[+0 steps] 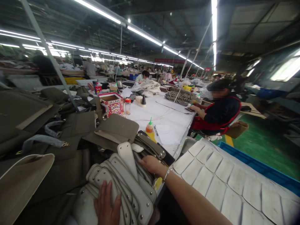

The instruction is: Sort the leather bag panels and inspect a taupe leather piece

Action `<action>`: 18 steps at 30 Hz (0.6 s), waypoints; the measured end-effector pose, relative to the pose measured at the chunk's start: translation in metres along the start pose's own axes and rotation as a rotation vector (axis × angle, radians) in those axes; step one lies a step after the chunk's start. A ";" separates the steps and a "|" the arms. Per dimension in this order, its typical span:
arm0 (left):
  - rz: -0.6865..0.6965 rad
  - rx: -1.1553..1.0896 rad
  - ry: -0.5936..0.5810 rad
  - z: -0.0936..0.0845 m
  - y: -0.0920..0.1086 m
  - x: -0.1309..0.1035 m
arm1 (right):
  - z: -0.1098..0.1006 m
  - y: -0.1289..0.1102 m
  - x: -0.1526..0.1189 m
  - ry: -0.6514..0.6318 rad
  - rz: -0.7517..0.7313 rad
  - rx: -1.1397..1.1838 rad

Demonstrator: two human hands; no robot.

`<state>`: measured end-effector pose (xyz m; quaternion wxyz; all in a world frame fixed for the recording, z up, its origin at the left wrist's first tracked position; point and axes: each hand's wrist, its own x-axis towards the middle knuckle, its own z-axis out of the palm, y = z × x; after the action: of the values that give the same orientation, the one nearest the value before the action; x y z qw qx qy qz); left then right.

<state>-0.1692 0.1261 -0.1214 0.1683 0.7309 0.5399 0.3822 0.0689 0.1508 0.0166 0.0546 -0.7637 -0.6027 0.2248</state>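
A fanned pile of pale grey, round-cornered leather-like panels with metal studs point(131, 184) lies in front of me. My left hand point(107, 201) rests on the pile's near side, fingers stretched out against the panels. At its far right edge is my right hand point(151, 164), wearing a bracelet, with its fingers curled in. It is beside a narrow pale panel point(127, 156) and a stack of olive panels point(152, 145); what is between its fingertips is hidden. Behind the pile lies a large olive flap point(117, 128).
Olive bags with wrapped handles point(72, 128) crowd the left. On the white table point(142, 114) stand a glue bottle with a green tip point(149, 125), a patterned box point(112, 104) and a jar point(127, 107). At right, white pieces point(225, 178) lie in rows; a co-worker point(215, 109) sits beyond.
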 end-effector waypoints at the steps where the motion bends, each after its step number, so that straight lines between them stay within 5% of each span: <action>1: -0.006 -0.024 -0.043 0.000 0.005 0.002 | -0.001 0.002 -0.003 0.002 0.010 -0.015; 8: -0.036 -0.106 -0.129 0.003 0.023 0.015 | 0.004 0.012 -0.013 -0.019 0.117 -0.008; 13: -0.064 -0.234 -0.216 -0.021 0.027 0.027 | 0.004 0.008 -0.037 0.091 0.143 0.018; 18: 0.019 -0.172 0.031 -0.049 -0.008 0.019 | 0.003 0.010 -0.116 0.299 0.126 0.145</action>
<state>-0.2085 0.1381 -0.0876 0.2183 0.7128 0.5006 0.4401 0.0567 0.0377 0.0431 0.1843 -0.8188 -0.5212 0.1548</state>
